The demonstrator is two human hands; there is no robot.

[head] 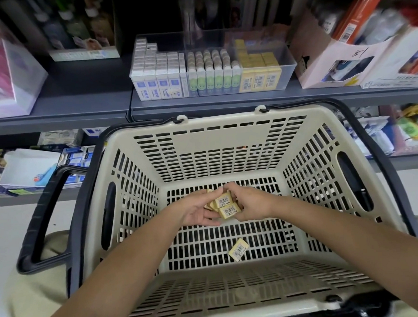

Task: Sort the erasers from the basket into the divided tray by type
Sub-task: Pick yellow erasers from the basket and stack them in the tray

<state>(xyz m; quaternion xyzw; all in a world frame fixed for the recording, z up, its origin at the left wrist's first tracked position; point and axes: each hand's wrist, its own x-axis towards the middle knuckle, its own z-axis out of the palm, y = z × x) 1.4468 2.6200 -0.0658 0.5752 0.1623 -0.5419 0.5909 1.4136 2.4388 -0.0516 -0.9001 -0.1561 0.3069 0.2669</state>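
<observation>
Both hands are down inside the beige basket (217, 143). My left hand (196, 211) lies palm up and cradles several yellow erasers (226, 207) with barcode labels. My right hand (248, 204) pinches the erasers on top of that stack from the right. One more yellow eraser (238, 249) lies loose on the basket floor nearer to me. On the shelf beyond stands the clear divided tray (290, 59), with white-and-blue erasers (159, 82) on the left, green ones (213, 77) in the middle and yellow ones (259, 77) on the right.
The basket's black handles (44, 215) hang down at both sides. A pink box (5, 72) stands left of the tray and a pale cardboard display box (331, 57) stands right of it. A lower shelf (34, 165) behind the basket holds more stationery.
</observation>
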